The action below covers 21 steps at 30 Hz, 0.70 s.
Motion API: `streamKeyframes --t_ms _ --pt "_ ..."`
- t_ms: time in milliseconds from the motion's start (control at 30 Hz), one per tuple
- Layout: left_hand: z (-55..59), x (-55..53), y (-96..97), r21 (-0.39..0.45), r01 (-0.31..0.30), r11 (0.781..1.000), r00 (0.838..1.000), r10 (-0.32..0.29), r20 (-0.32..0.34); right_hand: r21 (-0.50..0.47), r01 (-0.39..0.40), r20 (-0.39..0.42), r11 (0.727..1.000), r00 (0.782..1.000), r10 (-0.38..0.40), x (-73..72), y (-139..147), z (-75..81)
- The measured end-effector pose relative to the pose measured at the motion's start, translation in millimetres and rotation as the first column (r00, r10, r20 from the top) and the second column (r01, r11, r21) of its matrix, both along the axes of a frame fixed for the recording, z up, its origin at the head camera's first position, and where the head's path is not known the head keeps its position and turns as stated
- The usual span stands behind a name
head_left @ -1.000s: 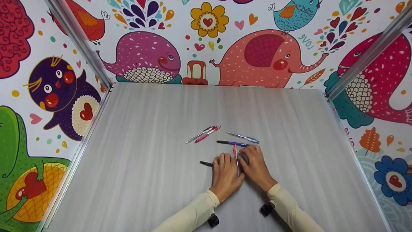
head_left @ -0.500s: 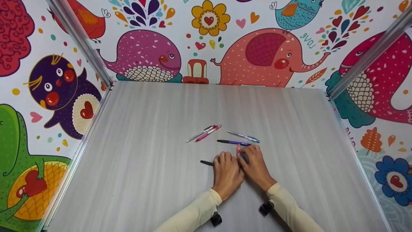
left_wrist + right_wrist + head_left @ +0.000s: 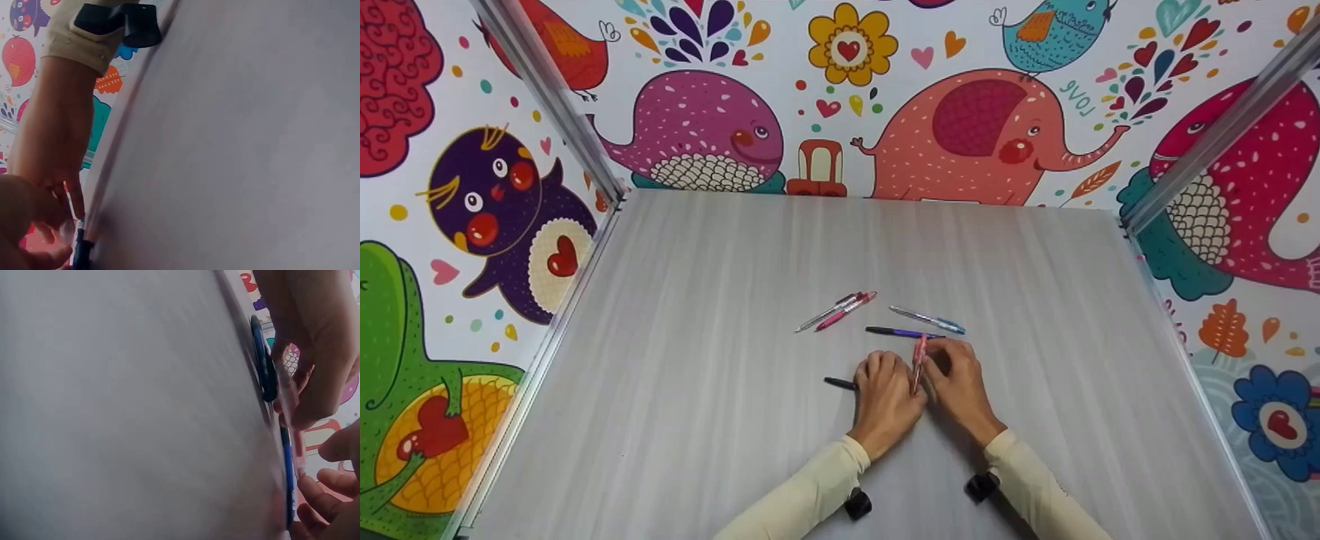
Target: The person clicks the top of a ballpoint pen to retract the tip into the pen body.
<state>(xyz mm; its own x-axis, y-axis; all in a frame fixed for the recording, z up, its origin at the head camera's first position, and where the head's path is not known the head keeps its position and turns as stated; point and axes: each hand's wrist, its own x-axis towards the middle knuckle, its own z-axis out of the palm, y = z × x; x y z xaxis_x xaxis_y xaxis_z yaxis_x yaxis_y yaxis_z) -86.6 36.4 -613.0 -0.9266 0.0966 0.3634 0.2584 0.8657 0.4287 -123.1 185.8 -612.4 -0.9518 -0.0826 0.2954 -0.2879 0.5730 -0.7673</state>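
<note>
My left hand (image 3: pixel 889 397) pinches the lower part of a pink pen (image 3: pixel 919 360), which points away from me. In the right wrist view the pink pen (image 3: pixel 288 396) lies between the left thumb and fingers. My right hand (image 3: pixel 960 382) is at its far end; a fingertip touches the pen while the thumb stands apart from it (image 3: pixel 332 506). Partly covered by the left hand is a black pen (image 3: pixel 840 383) on the table. Just beyond the right hand lies a blue pen with a black end (image 3: pixel 900 331).
Farther back on the table (image 3: pixel 697 300) lie a clear pen (image 3: pixel 826 313) and a pink-and-clear pen (image 3: pixel 846 311) side by side. A light-blue clear pen (image 3: pixel 926 319) lies right of them. Patterned walls with metal corner posts (image 3: pixel 547 97) border the table.
The pink pen has shifted slightly right and now leans, its far end raised toward the right fingers. The right hand's fingers have loosened, and a gap shows between thumb and forefinger.
</note>
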Motion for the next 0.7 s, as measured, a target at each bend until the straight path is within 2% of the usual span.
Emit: streamKeyframes --t_ms 133,267,333,500,600,700 --pt "12.0 -4.0 -6.1 0.119 0.017 0.993 0.999 -0.022 0.038 -0.092 0.008 -0.037 0.996 0.999 -0.012 -1.3 1.6 8.3" --pt "20.8 -10.4 -13.4 0.167 0.035 0.985 0.997 -0.045 0.061 -0.192 -0.001 -0.031 0.981 1.0 -0.005 -3.3 2.8 16.0" --pt "23.1 -14.1 -16.7 0.197 0.064 0.978 0.995 -0.077 0.059 -0.232 0.001 -0.014 0.973 1.0 -0.005 -3.7 2.8 19.0" --pt "27.1 -21.9 -24.6 0.312 0.154 0.937 0.98 -0.186 0.075 -0.301 0.01 0.004 0.953 1.0 -0.009 -3.2 1.9 24.2" --pt "29.1 -25.0 -29.7 0.363 0.182 0.914 0.971 -0.225 0.081 -0.308 -0.002 -0.036 0.951 0.999 -0.009 -3.8 -0.7 28.0" --pt "31.9 -26.8 -35.8 0.382 0.212 0.899 0.967 -0.25 0.054 -0.28 -0.038 -0.107 0.959 0.994 0.008 -3.8 -4.8 35.9"
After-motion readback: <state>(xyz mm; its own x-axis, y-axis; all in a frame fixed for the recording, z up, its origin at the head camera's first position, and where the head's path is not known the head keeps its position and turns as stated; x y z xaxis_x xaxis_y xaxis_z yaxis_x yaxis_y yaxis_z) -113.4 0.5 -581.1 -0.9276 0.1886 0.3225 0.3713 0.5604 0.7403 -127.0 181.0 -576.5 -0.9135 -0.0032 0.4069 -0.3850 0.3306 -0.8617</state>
